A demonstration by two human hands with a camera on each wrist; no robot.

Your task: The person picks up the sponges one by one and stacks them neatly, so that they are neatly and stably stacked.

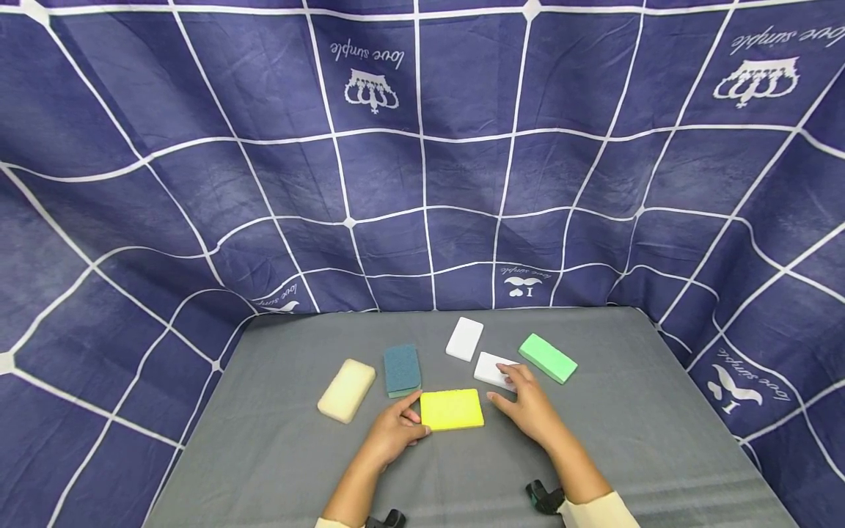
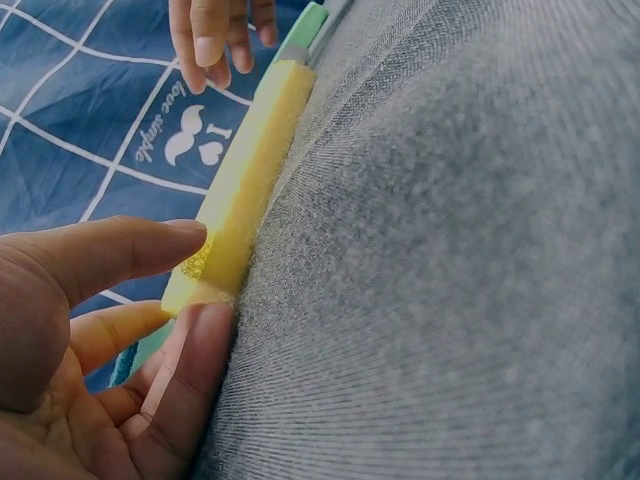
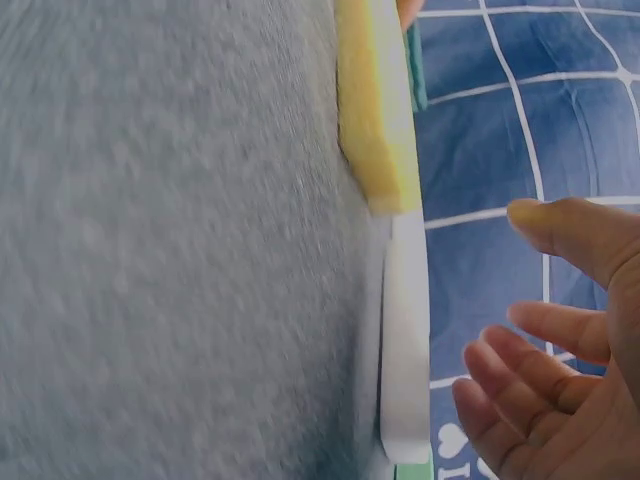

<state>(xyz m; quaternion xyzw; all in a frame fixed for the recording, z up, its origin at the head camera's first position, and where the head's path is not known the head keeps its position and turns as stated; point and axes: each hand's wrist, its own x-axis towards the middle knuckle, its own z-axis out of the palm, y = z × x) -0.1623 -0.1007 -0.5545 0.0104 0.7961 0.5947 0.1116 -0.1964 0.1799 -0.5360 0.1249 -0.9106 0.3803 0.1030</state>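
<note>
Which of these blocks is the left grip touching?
The bright yellow rectangular sponge; the left grip touches its left end, and none of the others is that yellow.

1. Yellow sponge (image 1: 452, 409): left end obstructed by the left hand (image 1: 394, 433); near side largely unobstructed.
2. The nearer white block (image 1: 491, 369) is partly covered by the right hand (image 1: 530, 403).
3. The passage between the teal sponge (image 1: 402, 368) and the farther white block (image 1: 465, 339) is barred in front by the yellow sponge.

Two sponges (image 1: 346, 391) left of the front sponge (image 1: 452, 410), on the table (image 1: 264, 447)
</note>
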